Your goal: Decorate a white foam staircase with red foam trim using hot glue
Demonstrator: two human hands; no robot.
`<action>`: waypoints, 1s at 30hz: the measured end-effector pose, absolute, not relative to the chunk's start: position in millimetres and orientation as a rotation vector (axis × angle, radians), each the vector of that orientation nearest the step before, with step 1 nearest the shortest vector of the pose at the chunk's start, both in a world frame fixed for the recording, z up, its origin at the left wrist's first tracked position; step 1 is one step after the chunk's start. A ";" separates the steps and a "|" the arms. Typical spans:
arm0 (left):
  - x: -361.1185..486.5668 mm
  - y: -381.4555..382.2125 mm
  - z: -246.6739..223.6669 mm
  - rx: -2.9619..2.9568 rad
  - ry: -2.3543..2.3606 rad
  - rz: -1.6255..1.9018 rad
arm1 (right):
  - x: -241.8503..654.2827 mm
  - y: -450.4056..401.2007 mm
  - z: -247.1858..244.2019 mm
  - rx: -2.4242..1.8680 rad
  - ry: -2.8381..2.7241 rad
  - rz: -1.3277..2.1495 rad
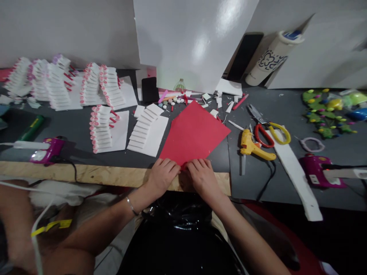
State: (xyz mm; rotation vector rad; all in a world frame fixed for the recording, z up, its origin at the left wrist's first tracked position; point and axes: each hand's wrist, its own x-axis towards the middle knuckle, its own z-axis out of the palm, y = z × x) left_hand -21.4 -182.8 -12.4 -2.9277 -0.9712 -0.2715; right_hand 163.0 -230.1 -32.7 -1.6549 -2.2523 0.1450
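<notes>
A sheet of red paper lies turned cornerwise at the table's front edge. Both hands grip its near corner, side by side. My left hand has its fingers curled over the paper's lower left edge. Close to it, my right hand is bent over the edge on the other side. The thumbs and the very corner of the sheet are hidden under the fingers. Left of the paper, a white card carries a fanned row of small folded white pieces.
Several white bundles with pink tips stand at the left. To the right lie a yellow glue gun, scissors with red and yellow handles and a white strip. Purple power sockets sit further right. A tumbler leans behind.
</notes>
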 end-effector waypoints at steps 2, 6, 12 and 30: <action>-21.4 -182.0 -13.3 -2.935 -0.950 -0.268 | 163.9 -230.3 -33.0 -1.654 -2.251 0.155; -21.8 -182.3 -13.8 -2.931 -0.894 -0.194 | 165.5 -230.5 -33.6 -1.633 -2.272 0.186; -21.3 -187.2 -11.0 -2.883 -0.901 -0.176 | 165.0 -227.0 -30.6 -1.611 -2.295 0.158; -23.5 -191.3 -17.4 -2.876 -0.897 -0.222 | 169.0 -230.9 -30.7 -1.585 -2.332 0.172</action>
